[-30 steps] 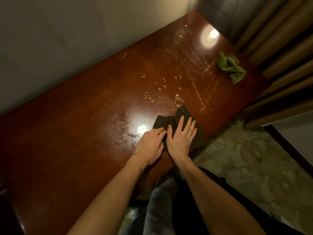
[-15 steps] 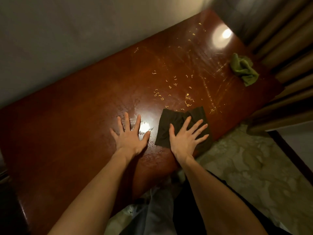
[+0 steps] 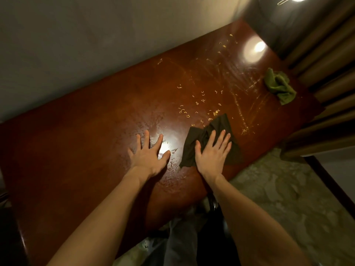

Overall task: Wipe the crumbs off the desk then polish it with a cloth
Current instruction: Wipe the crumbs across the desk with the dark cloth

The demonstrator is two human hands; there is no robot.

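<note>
Both hands are lying flat with fingers spread, gripping nothing. The right hand point(image 3: 212, 150) is pressing on the dark cloth point(image 3: 221, 121), and the left hand point(image 3: 148, 152) is resting on bare bench point(image 3: 76, 150) just left of that cloth. Crumbs point(image 3: 201, 100) are lying scattered just beyond the cloth, so wiping looks barely begun. The green cloth point(image 3: 279, 85) is sitting well beyond the dark cloth, untouched, with all the polishing left to do.

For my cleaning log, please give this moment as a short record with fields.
left hand: flat on the bare desk, fingers spread, holding nothing
right hand: flat on the dark cloth, pressing it down
crumbs: scattered just beyond the dark cloth, not yet wiped
green cloth: crumpled near the desk's right end, untouched
</note>
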